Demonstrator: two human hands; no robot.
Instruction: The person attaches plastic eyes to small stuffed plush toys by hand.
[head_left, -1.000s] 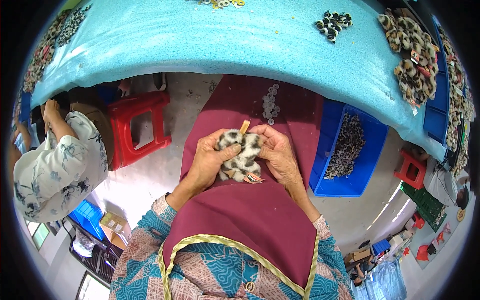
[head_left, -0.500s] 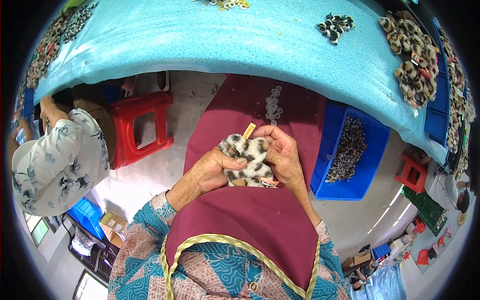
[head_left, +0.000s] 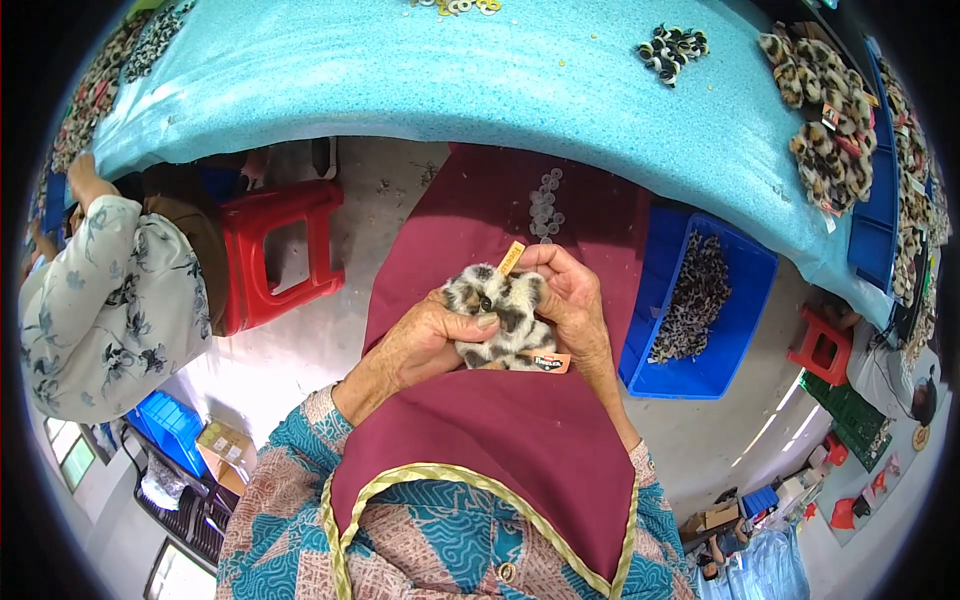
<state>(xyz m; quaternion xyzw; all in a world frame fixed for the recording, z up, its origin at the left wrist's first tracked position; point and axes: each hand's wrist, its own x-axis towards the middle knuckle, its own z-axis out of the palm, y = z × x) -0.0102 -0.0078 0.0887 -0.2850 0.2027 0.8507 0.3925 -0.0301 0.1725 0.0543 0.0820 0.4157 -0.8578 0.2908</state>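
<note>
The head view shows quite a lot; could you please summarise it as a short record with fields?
Held: dark-spotted white plush piece with narrow yellow tab
Left hand: grips its left side, thumb on front
Right hand: grips its right side
Lap: burgundy cloth apron bearing round translucent plastic discs
Right: blue rectangular plastic bin holding mottled pieces
Ahead: light-blue table cover

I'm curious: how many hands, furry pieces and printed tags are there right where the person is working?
Own hands: 2, left hand and right hand
Furry pieces in hand: 1, a spotted furry piece
Printed tags showing on it: 2, a yellow tag and an orange tag
Total: 5
</note>
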